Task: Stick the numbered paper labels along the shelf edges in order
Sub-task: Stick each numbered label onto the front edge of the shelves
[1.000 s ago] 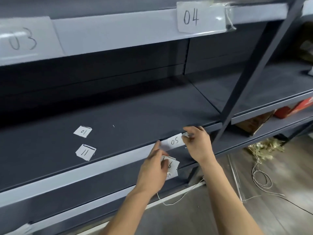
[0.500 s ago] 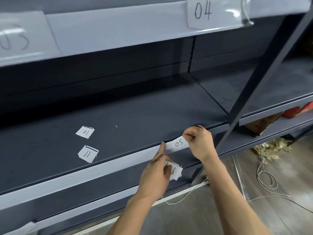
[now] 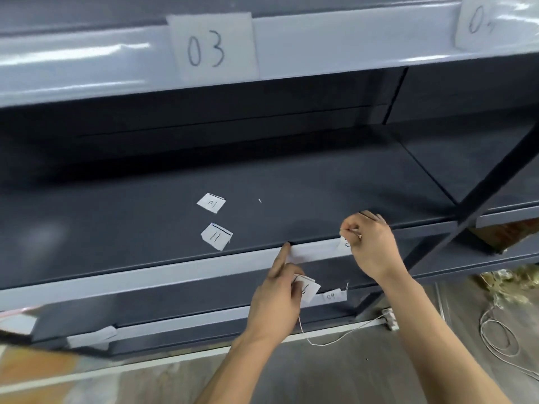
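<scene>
Head view, setting: dark grey metal shelving seen from above and in front; pale strips run along the front edges of the shelves
Upper shelf edge (image 3: pixel 320 48): a paper label reading 03 (image 3: pixel 211 46) is stuck at centre; another label (image 3: pixel 481 24), blurred and cut off at the right, begins with 0
Middle shelf (image 3: pixel 116 223): two loose paper squares lie on its dark surface, one reading 01 (image 3: pixel 211 203), the other reading 11 (image 3: pixel 216 236) just in front of it
Right hand (image 3: pixel 370 243): curled at the middle shelf edge (image 3: pixel 145 275); its thumb and forefinger pinch the right end of a label (image 3: pixel 344 242) against the pale strip; the number on it is mostly hidden by the fingers
Left hand (image 3: pixel 277 298): forefinger stretched up and touching the same strip to the left of the right hand; the other fingers are folded around spare labels (image 3: pixel 307 290), the top one showing what looks like a 6
Lower edge: a small label reading 09 (image 3: pixel 332 295) sits just right of the left hand
Floor (image 3: pixel 350 374): wood-look boards with a thin white cord (image 3: pixel 495 330) trailing
Key relation: the label's long axis runs along the shelf edge, left to right, between the two hands; the right hand is on it, so pressing it flat likely falls to that hand, with the left forefinger steadying the strip from the left
</scene>
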